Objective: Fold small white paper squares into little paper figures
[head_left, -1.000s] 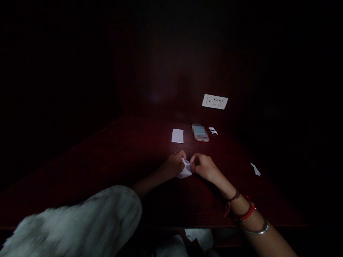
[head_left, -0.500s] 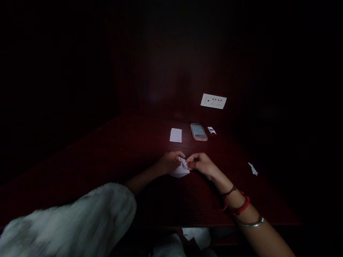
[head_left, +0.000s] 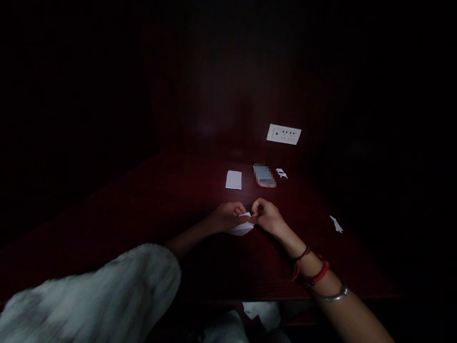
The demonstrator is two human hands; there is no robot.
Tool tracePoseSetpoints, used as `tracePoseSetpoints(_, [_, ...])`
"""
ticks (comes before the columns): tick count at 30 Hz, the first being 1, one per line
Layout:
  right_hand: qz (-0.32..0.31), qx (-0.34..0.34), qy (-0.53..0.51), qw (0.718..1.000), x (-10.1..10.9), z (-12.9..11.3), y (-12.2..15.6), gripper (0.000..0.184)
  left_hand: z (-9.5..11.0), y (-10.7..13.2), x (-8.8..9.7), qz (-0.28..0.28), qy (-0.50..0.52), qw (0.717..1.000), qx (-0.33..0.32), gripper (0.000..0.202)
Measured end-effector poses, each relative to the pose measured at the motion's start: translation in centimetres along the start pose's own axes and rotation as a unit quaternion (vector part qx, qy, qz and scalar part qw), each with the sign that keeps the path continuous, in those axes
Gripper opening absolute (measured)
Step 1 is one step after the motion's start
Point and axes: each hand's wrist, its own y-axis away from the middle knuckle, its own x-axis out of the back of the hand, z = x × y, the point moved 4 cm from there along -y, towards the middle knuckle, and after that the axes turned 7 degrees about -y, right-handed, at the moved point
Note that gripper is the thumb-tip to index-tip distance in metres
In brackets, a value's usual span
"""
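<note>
Paper, white and folded, shows slanted edges between both hands.

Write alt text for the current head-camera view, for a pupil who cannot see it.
A left hand holds a folded white paper at a dark red table, while the right hand touches its edge. Beyond lie a white paper rectangle, a pixelated phone and a small white scrap; another scrap lies farther right. Behind is a socket panel.

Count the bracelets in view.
3, all on the right forearm: a cord bracelet nearest the right hand, a red braided bracelet, then a silver bangle. The left sleeve could hide others.
</note>
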Motion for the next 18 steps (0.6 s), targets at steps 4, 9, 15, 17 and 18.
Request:
tracePoseSetpoints(4, [0.010, 0.026, 0.008, 1.000, 0.0, -0.2, -0.1, 0.021, 0.2, 0.0, 0.5, 0.041, -0.040, 0.998, -0.004, 0.015])
tracePoseSetpoints(9, [0.044, 0.027, -0.013, 0.999, 0.1, 0.2, -0.7, 0.020, 1.1, 0.1, 1.4, 0.121, -0.091, 0.988, -0.040, 0.010])
tracePoseSetpoints(15, [0.074, 0.096, -0.011, 0.992, 0.7, -1.4, -0.5, 0.013, 2.3, 0.6, 1.9, 0.188, -0.143, 0.967, -0.094, 0.004])
tracePoseSetpoints(17, [0.077, 0.113, -0.002, 0.991, 0.9, -1.9, -0.4, 0.013, 2.5, 0.6, 1.8, 0.177, -0.141, 0.969, -0.095, 0.004])
tracePoseSetpoints(18, [0.076, 0.120, 0.001, 0.990, 1.0, -2.2, -0.3, 0.012, 2.6, 0.7, 1.8, 0.176, -0.143, 0.969, -0.094, 0.005])
